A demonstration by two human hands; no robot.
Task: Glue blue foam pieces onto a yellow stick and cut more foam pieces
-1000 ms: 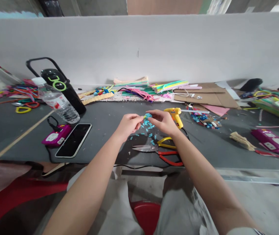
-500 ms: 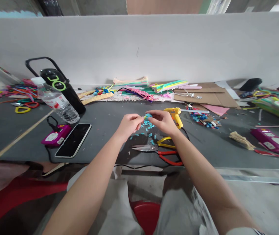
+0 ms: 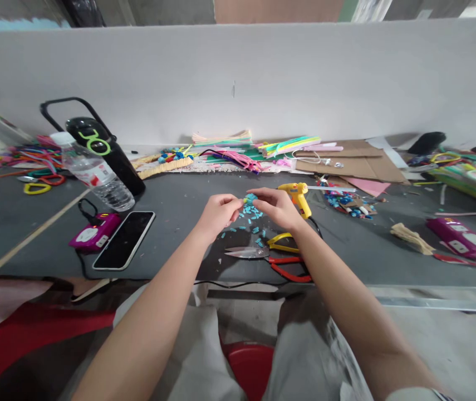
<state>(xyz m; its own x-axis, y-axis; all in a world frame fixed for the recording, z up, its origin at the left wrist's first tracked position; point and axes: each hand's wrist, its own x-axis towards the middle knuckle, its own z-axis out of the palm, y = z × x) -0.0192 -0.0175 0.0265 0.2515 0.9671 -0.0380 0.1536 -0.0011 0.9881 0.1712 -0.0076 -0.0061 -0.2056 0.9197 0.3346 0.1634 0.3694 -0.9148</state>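
Observation:
Over the grey table (image 3: 171, 195), my left hand (image 3: 217, 215) and my right hand (image 3: 277, 207) meet in a pinch on a small turquoise and yellow craft piece (image 3: 249, 197). Both hands have their fingers closed on it. Under them lie several small turquoise cut bits (image 3: 251, 216). A pair of scissors (image 3: 271, 257) with red and yellow handles lies just in front of my hands. A yellow glue gun (image 3: 298, 196) stands right behind my right hand.
A black phone (image 3: 124, 239) and a magenta case (image 3: 94, 232) lie at the left, behind them a water bottle (image 3: 94, 172) and black flask (image 3: 104, 151). Coloured paper strips, cardboard (image 3: 352, 158) and beads (image 3: 344, 201) crowd the back; a magenta packet (image 3: 458, 238) lies right.

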